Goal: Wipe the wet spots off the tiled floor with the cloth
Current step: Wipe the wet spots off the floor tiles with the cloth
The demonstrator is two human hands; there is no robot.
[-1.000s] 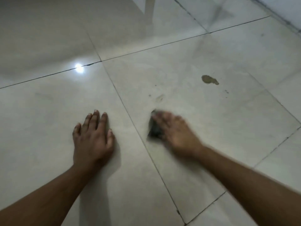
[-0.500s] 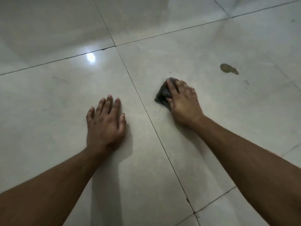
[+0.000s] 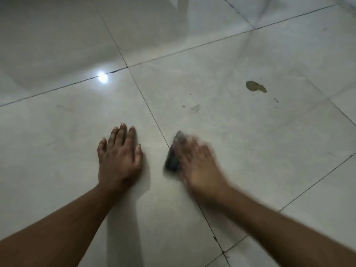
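From my head camera I see both my hands down on the tiled floor (image 3: 250, 151). My left hand (image 3: 119, 158) lies flat on a pale tile, palm down, fingers spread out, holding nothing. My right hand (image 3: 198, 166) is blurry. It presses down on the dark cloth (image 3: 173, 157), and the cloth pokes out on the left side of that hand, touching the floor. I cannot tell if my fingers curl around the cloth or only push on top of it. A dark tile line runs between my two hands. A little way in front of my right hand are small faint wet marks (image 3: 194, 107). Farther off, ahead and to the right of that hand, sits a bigger brownish spot (image 3: 255, 86) with tiny specks near it. Ahead of my left hand a bright light glare (image 3: 102, 77) shines on the floor.
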